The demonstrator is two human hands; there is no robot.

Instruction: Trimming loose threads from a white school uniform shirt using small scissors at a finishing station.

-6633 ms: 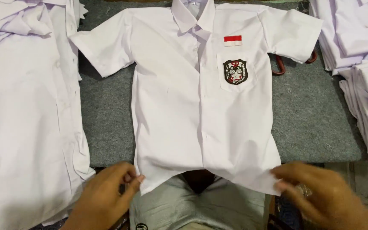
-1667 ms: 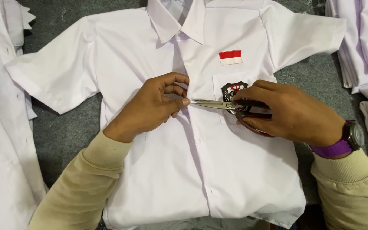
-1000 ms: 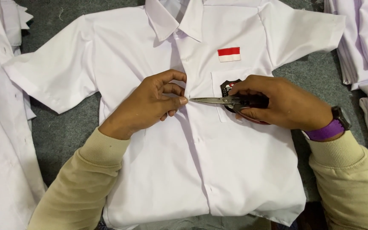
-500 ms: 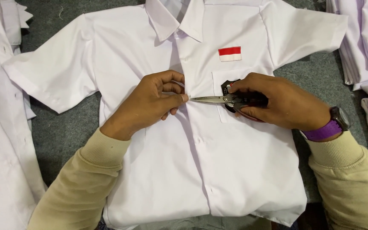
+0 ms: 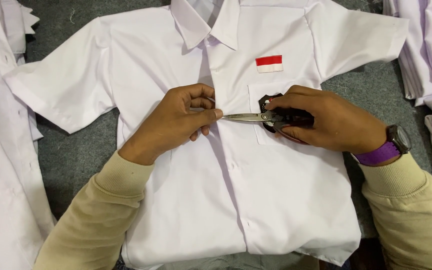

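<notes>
At the far left we see more white shirts (image 5: 1, 150) lying flat on the grey table (image 5: 76, 155). Our left hand (image 5: 176, 122) rests on the front placket of the white short-sleeved shirt (image 5: 276, 200) spread before us, its grip pinched closed on something at the placket; whether that is a loose thread or a fold of cloth is too small to tell. Just right of that pinch, the closed blade tips of the small scissors (image 5: 256, 117) almost touch our fingertips. Our right hand (image 5: 326, 122) has its grip wrapped shut on the scissor handles, over the dark badge (image 5: 265, 102) on the chest pocket, below the red-and-white patch (image 5: 269, 63). Further right lies a pile of folded white garments (image 5: 426, 45).

We judge this to be the trimming step at the placket. The next move calls for keeping the pinch taut and the blade tips clear of the shirt cloth itself.
</notes>
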